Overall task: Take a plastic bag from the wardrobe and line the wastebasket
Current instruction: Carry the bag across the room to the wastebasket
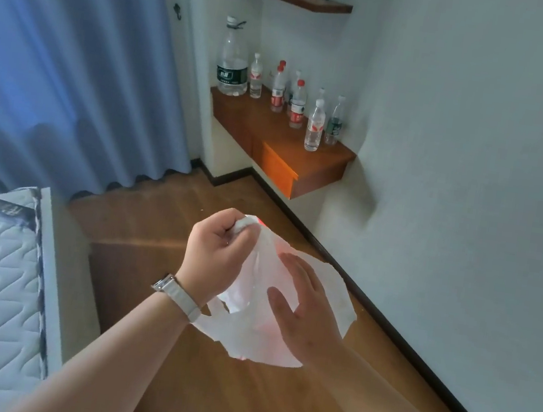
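Your left hand [216,250] pinches the plastic bag [284,311]; right hand [301,310] spread flat, perhaps inside; thin film may tear.

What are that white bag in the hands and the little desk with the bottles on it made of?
The bag looks like thin, translucent plastic film: it crinkles, and light and a reddish print show through. The left hand pinches it. The wall-mounted desk looks like wood or wood veneer, reddish-brown with a smooth, slightly glossy finish; which one is unclear.
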`<action>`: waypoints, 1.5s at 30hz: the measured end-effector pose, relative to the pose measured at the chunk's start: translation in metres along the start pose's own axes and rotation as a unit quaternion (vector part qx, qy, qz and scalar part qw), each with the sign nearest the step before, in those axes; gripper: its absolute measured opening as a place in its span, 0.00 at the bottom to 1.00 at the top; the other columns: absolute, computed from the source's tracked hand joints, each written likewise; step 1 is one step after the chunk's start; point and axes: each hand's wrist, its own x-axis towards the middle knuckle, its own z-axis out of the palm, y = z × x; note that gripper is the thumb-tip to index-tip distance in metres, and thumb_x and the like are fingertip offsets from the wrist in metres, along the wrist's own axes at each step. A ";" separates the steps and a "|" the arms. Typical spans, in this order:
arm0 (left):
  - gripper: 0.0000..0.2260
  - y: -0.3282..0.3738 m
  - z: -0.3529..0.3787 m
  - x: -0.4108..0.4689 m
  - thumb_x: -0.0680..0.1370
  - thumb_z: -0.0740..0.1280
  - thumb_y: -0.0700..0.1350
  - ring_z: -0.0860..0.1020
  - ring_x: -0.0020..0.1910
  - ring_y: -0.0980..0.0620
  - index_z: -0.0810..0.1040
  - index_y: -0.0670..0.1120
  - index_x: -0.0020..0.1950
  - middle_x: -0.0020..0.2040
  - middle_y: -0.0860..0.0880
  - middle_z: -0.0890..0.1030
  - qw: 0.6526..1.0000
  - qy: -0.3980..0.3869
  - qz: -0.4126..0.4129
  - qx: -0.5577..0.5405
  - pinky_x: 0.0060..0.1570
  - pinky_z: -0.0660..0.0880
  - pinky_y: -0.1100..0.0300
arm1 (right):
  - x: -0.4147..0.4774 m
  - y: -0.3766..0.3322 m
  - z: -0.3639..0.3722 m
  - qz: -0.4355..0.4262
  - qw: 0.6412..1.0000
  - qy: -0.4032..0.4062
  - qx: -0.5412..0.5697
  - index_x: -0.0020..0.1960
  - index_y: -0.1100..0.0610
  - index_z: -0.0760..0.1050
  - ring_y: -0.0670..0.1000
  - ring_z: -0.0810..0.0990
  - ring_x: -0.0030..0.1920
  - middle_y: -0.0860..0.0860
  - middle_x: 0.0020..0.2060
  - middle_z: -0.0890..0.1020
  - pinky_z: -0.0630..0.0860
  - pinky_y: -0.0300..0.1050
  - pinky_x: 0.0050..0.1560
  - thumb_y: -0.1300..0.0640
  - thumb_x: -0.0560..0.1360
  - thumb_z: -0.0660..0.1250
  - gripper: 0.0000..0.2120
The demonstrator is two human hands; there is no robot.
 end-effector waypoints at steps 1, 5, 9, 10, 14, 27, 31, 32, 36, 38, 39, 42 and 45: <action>0.13 -0.006 -0.011 0.015 0.75 0.66 0.38 0.65 0.28 0.57 0.70 0.38 0.32 0.26 0.48 0.67 1.000 0.010 0.001 0.000 0.28 0.66 0.64 | 0.015 -0.008 0.005 -0.006 1.000 -0.001 0.003 0.73 0.37 0.58 0.42 0.65 0.69 0.37 0.71 0.66 0.63 0.49 0.72 0.33 0.75 0.54 0.27; 0.11 -0.033 -0.046 0.064 0.76 0.66 0.38 0.68 0.29 0.53 0.73 0.37 0.34 0.29 0.44 0.70 0.999 0.043 -0.004 0.022 0.30 0.69 0.61 | 0.081 -0.034 0.029 -0.027 0.999 -0.014 0.018 0.72 0.39 0.60 0.43 0.66 0.69 0.38 0.71 0.66 0.65 0.53 0.73 0.33 0.74 0.54 0.28; 0.12 -0.062 -0.071 0.111 0.76 0.66 0.36 0.67 0.28 0.57 0.72 0.37 0.33 0.28 0.45 0.69 0.994 0.095 -0.027 0.043 0.30 0.69 0.65 | 0.149 -0.047 0.060 -0.051 0.998 -0.036 0.032 0.72 0.36 0.59 0.38 0.63 0.65 0.36 0.70 0.66 0.61 0.47 0.72 0.34 0.74 0.55 0.27; 0.12 -0.071 -0.076 0.125 0.76 0.66 0.35 0.67 0.28 0.58 0.72 0.37 0.33 0.27 0.47 0.68 0.993 0.108 -0.034 0.044 0.29 0.68 0.66 | 0.167 -0.049 0.069 -0.058 0.997 -0.044 0.038 0.72 0.36 0.58 0.38 0.63 0.65 0.36 0.70 0.66 0.60 0.46 0.72 0.34 0.75 0.54 0.26; 0.15 -0.105 -0.092 0.179 0.76 0.66 0.34 0.68 0.27 0.59 0.71 0.43 0.30 0.25 0.57 0.69 0.986 0.142 -0.050 0.065 0.29 0.67 0.71 | 0.244 -0.057 0.105 -0.079 0.991 -0.085 0.060 0.67 0.29 0.55 0.30 0.61 0.60 0.25 0.62 0.59 0.55 0.39 0.68 0.33 0.76 0.55 0.21; 0.14 -0.182 -0.157 0.353 0.73 0.66 0.42 0.63 0.28 0.56 0.66 0.40 0.30 0.26 0.53 0.64 0.947 0.269 -0.079 0.158 0.29 0.63 0.65 | 0.474 -0.095 0.177 -0.186 0.956 -0.194 0.119 0.71 0.36 0.60 0.25 0.60 0.62 0.25 0.63 0.61 0.49 0.25 0.63 0.38 0.78 0.60 0.23; 0.14 -0.203 -0.185 0.385 0.72 0.65 0.41 0.62 0.27 0.57 0.65 0.43 0.28 0.25 0.56 0.63 0.939 0.286 -0.074 0.176 0.28 0.62 0.65 | 0.518 -0.117 0.203 -0.209 0.952 -0.193 0.113 0.70 0.34 0.59 0.24 0.61 0.61 0.23 0.60 0.61 0.49 0.21 0.60 0.36 0.77 0.59 0.23; 0.15 -0.211 -0.192 0.393 0.72 0.65 0.41 0.62 0.27 0.57 0.64 0.43 0.28 0.25 0.56 0.63 0.937 0.291 -0.076 0.178 0.28 0.62 0.65 | 0.529 -0.122 0.210 -0.213 0.951 -0.198 0.107 0.70 0.34 0.59 0.24 0.61 0.61 0.24 0.61 0.61 0.49 0.21 0.60 0.35 0.76 0.58 0.23; 0.17 -0.251 -0.227 0.425 0.71 0.65 0.43 0.61 0.29 0.52 0.62 0.36 0.31 0.28 0.44 0.60 0.938 0.300 -0.076 0.157 0.30 0.60 0.58 | 0.572 -0.139 0.244 -0.212 0.947 -0.221 0.100 0.72 0.36 0.59 0.30 0.62 0.63 0.28 0.65 0.62 0.51 0.26 0.65 0.34 0.76 0.56 0.25; 0.18 -0.275 -0.249 0.443 0.71 0.65 0.45 0.60 0.30 0.51 0.62 0.35 0.31 0.29 0.40 0.60 0.939 0.301 -0.077 0.147 0.30 0.60 0.58 | 0.594 -0.147 0.267 -0.214 0.946 -0.227 0.090 0.73 0.38 0.58 0.32 0.60 0.66 0.32 0.68 0.63 0.52 0.31 0.69 0.37 0.77 0.57 0.26; 0.18 -0.287 -0.260 0.453 0.71 0.65 0.45 0.61 0.30 0.51 0.62 0.35 0.31 0.29 0.39 0.60 0.940 0.304 -0.075 0.139 0.30 0.60 0.58 | 0.605 -0.152 0.279 -0.215 0.947 -0.227 0.081 0.73 0.38 0.58 0.33 0.59 0.67 0.33 0.70 0.63 0.52 0.32 0.69 0.38 0.78 0.58 0.26; 0.17 -0.316 -0.298 0.486 0.71 0.65 0.42 0.61 0.30 0.52 0.61 0.35 0.30 0.29 0.44 0.60 0.943 0.310 -0.070 0.098 0.29 0.60 0.60 | 0.640 -0.174 0.315 -0.204 0.955 -0.210 0.050 0.73 0.37 0.57 0.33 0.60 0.66 0.32 0.69 0.63 0.49 0.29 0.66 0.38 0.78 0.59 0.24; 0.16 -0.338 -0.339 0.523 0.73 0.65 0.39 0.61 0.29 0.55 0.61 0.41 0.29 0.27 0.54 0.61 0.950 0.294 -0.067 0.074 0.29 0.61 0.65 | 0.674 -0.204 0.347 -0.198 0.959 -0.198 0.039 0.72 0.36 0.58 0.33 0.62 0.66 0.30 0.68 0.63 0.53 0.34 0.69 0.37 0.78 0.57 0.24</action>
